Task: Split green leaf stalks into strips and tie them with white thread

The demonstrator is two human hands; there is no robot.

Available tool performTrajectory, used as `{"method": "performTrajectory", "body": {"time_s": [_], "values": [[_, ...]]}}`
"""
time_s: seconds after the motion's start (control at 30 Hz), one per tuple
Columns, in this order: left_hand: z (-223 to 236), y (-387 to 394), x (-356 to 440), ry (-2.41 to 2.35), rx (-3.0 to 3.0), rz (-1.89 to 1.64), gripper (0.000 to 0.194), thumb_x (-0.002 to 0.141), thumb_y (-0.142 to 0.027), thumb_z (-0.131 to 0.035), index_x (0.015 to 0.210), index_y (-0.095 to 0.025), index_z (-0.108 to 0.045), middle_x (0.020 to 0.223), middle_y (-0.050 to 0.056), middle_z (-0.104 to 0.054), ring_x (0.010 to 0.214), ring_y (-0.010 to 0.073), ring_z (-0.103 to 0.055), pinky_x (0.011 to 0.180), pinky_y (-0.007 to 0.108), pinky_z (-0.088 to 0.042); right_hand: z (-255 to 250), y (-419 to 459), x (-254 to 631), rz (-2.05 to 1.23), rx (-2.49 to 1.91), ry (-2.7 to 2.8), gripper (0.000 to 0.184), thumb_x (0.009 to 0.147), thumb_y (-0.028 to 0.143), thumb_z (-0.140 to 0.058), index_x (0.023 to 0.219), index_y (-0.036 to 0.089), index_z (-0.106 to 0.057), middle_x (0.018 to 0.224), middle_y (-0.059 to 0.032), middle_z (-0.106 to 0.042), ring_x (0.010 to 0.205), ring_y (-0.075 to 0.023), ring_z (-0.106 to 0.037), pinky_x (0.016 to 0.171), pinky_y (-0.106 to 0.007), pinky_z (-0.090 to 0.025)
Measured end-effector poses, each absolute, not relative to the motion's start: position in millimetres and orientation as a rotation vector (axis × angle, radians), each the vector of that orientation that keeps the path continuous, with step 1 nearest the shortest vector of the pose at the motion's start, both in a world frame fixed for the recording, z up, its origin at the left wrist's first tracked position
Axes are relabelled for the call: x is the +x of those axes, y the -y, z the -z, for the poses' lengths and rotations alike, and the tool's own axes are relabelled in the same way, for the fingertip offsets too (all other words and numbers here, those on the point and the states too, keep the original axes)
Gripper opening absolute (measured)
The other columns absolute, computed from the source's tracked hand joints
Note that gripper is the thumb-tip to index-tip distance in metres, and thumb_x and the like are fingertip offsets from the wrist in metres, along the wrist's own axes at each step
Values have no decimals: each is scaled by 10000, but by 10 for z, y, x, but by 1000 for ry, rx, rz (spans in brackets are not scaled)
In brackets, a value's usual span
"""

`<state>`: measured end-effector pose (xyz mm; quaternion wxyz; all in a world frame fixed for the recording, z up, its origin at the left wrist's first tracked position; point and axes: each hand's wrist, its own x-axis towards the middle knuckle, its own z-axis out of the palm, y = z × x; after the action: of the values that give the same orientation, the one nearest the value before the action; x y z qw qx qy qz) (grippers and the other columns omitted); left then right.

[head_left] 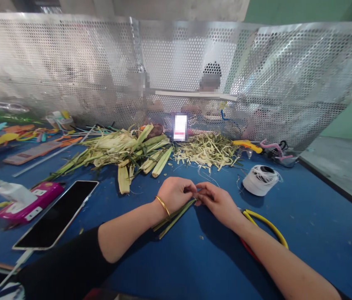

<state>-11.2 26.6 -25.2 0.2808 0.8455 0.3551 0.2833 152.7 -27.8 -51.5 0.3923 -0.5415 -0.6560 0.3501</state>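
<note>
My left hand (176, 193), with a gold bangle at the wrist, is closed in a pinch on thin green plant strips (177, 220). Their lower ends stick out beneath my wrist, just over the blue table. Fingertips of my right hand (216, 202) meet the left ones at the strips' upper end; they are pinched together, and what lies between them is too small to make out. Under my right forearm lies a tool with yellow and red handles (272, 225), partly covered. A spool of white thread (258, 183) stands beyond my right hand.
Husk-like green leaves (113, 146) and a shredded pile (208, 150) lie ahead, before a perforated screen (176, 54) with people behind it. At left are a phone (60, 214) on a cable, a magenta power strip (38, 202) and colourful pieces. A lit screen (180, 127) stands between the piles.
</note>
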Motion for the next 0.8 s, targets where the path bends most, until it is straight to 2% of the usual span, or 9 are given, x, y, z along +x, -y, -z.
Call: {"method": "performTrajectory", "body": {"time_s": [0.17,0.3,0.43,0.63,0.8], "values": [[292,-249,-86,-1105,2422,-741,161,736,-166,-560,799,-217,-700,711,-6,-683,691,144,-595,647,233,-402,470,315,1487,-767,-1383,1750,244,829,187,-465,1055,232,-546,796,-16,-719,747,-171,-677,747,-317,-494],[314,-251,-82,-1061,2457,-769,159,798,-208,-548,754,-233,-699,782,-4,-702,768,148,-611,724,244,-411,483,302,1492,-764,-1394,1685,268,823,192,-484,1071,245,-571,810,-14,-724,737,-174,-679,743,-321,-504],[315,-237,-82,-969,2405,-879,129,792,-208,-583,751,-227,-703,842,0,-702,791,131,-619,735,226,-424,516,260,1526,-915,-1368,1598,207,806,281,-543,982,219,-634,742,-3,-696,661,-167,-666,686,-302,-516],[319,-219,-72,-945,2342,-924,92,770,-235,-623,717,-208,-694,782,-2,-685,736,121,-605,680,216,-420,524,248,1545,-972,-1370,1451,170,726,351,-626,759,186,-646,736,-9,-668,630,-157,-645,642,-287,-505],[311,-216,-79,-987,2326,-899,108,772,-255,-623,702,-206,-689,776,4,-681,733,126,-597,670,222,-415,493,266,1536,-915,-1478,1461,157,757,345,-592,763,191,-623,607,6,-656,612,-164,-647,623,-280,-483]]}}
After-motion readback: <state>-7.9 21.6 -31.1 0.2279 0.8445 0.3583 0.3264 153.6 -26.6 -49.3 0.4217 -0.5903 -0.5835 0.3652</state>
